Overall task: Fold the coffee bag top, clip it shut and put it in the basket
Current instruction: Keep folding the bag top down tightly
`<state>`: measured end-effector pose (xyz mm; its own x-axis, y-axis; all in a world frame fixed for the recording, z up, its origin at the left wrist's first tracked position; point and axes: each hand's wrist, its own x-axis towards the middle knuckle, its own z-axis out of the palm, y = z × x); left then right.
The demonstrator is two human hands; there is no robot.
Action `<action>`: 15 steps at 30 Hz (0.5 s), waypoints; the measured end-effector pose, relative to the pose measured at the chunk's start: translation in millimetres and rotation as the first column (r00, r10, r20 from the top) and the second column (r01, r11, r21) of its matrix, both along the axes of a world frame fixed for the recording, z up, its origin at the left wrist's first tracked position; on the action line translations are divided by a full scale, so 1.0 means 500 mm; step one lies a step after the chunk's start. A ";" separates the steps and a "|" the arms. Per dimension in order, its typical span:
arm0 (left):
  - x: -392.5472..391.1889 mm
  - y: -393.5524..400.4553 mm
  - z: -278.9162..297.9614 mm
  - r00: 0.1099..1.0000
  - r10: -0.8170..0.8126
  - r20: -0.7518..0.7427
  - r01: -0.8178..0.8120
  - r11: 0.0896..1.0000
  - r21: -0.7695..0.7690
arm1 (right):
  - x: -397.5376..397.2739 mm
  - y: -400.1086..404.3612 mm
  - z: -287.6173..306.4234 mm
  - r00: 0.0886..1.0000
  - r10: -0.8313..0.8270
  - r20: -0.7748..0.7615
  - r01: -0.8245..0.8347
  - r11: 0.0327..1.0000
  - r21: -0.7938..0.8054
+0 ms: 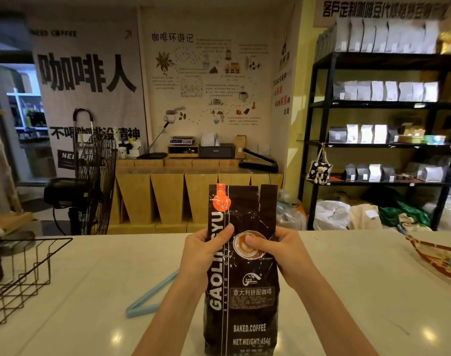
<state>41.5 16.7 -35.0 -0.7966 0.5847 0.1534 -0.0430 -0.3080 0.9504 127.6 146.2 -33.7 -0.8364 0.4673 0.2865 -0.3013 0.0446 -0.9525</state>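
Note:
A tall dark brown coffee bag (245, 299) with white lettering stands upright on the white counter (91, 278) right in front of me. Its top is unfolded, straight up, with a torn notch near the right corner. My left hand (202, 253) grips the bag's left edge about halfway up, thumb on the front. My right hand (278, 253) holds the right side at the same height, thumb pressed on the printed cup picture. A light blue bag clip (152, 296) lies open on the counter, left of the bag, partly behind my left forearm. A black wire basket (21, 273) sits at the counter's left edge.
A clear patterned plastic bag (440, 263) lies at the counter's right edge. Beyond the counter stand a black fan (96, 183), a wooden bench with a scale and a sealer, and black shelves (386, 124) of white coffee bags.

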 end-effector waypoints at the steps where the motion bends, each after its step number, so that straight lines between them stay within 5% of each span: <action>1: -0.001 0.001 0.000 1.000 -0.003 -0.002 0.003 1.000 -0.002 | 0.000 0.001 0.000 1.000 0.007 -0.003 -0.007 1.000 -0.003; 10: 0.003 -0.008 0.019 0.994 -0.023 -0.109 0.029 0.998 0.049 | 0.017 0.017 0.022 1.000 0.005 -0.017 -0.004 0.998 0.056; 15: 0.007 -0.007 0.027 1.000 -0.028 -0.011 0.029 0.995 0.094 | 0.016 0.010 0.022 0.999 0.021 -0.047 -0.020 1.000 0.013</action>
<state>45.2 13.0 -21.5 -0.7782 0.5895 0.2165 -0.0437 -0.3947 0.9178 135.6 151.2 -22.8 -0.8313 0.4460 0.3317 -0.3470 0.0498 -0.9365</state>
